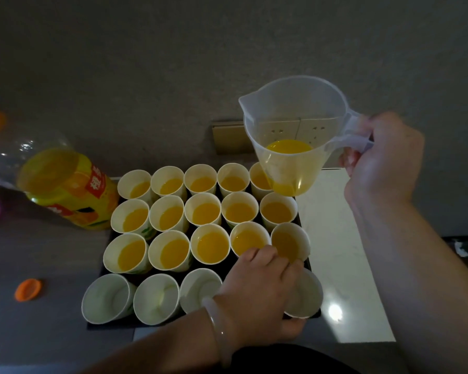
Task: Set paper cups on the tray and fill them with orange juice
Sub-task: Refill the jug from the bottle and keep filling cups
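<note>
My right hand point(384, 163) has its fingers wrapped round the handle of the jug point(295, 125), held high over the tray's point(111, 325) back corner with little juice left. My left hand point(260, 290) curls round an empty front-row cup point(307, 295). Pouring from this height could splash, and my knuckles could tip the full cups point(203, 211) beside them.

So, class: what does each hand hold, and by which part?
The right hand holds the jug by its handle; the left hand grips a front-row cup around its rim.
</note>
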The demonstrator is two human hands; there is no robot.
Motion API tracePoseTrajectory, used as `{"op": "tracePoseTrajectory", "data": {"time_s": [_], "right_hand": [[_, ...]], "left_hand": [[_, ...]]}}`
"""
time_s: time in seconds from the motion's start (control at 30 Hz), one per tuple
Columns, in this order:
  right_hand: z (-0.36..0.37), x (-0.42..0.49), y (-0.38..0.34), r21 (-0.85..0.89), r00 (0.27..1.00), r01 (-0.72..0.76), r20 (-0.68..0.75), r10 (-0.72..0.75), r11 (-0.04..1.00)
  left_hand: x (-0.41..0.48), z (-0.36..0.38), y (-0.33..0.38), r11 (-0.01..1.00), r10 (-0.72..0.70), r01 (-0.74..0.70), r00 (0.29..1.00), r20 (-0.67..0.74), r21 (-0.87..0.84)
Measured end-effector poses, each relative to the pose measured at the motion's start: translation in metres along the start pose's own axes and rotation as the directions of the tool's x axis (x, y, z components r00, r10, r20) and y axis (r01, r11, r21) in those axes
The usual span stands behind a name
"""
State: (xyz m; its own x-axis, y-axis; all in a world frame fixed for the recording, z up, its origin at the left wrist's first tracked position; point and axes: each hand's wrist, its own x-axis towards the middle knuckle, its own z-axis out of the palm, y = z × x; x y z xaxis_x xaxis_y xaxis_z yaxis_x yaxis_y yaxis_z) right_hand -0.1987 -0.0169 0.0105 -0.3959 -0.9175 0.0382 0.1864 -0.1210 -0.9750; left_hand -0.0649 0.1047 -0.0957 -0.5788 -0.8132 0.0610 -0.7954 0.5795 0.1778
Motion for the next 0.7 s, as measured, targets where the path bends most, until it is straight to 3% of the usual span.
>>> {"op": "tracePoseTrajectory", "data": {"time_s": [0.17, 0.37, 0.53, 0.7], "right_hand": [[0.003, -0.001, -0.001, 0.023, 1.0, 0.006, 0.013, -0.006, 1.0], [0.007, -0.004, -0.005, -0.038, 1.0, 0.01, 0.017, -0.009, 0.999], [0.01, -0.002, -0.007, -0.012, 0.999, 0.032, 0.038, -0.031, 0.999], [0.013, -0.001, -0.008, -0.076, 0.994, 0.078, 0.086, -0.072, 0.994]], "left_hand": [[-0.008, -0.019, -0.002, 0.982, -0.03, 0.015, 0.997, -0.075, -0.189], [-0.011, -0.036, -0.024, 0.886, -0.139, 0.035, 0.971, -0.194, -0.462], [-0.013, -0.052, -0.057, 0.831, -0.366, 0.182, 0.89, -0.271, -0.526], [-0.018, -0.07, -0.09, 0.754, -0.556, 0.381, 0.804, -0.211, -0.536]]}}
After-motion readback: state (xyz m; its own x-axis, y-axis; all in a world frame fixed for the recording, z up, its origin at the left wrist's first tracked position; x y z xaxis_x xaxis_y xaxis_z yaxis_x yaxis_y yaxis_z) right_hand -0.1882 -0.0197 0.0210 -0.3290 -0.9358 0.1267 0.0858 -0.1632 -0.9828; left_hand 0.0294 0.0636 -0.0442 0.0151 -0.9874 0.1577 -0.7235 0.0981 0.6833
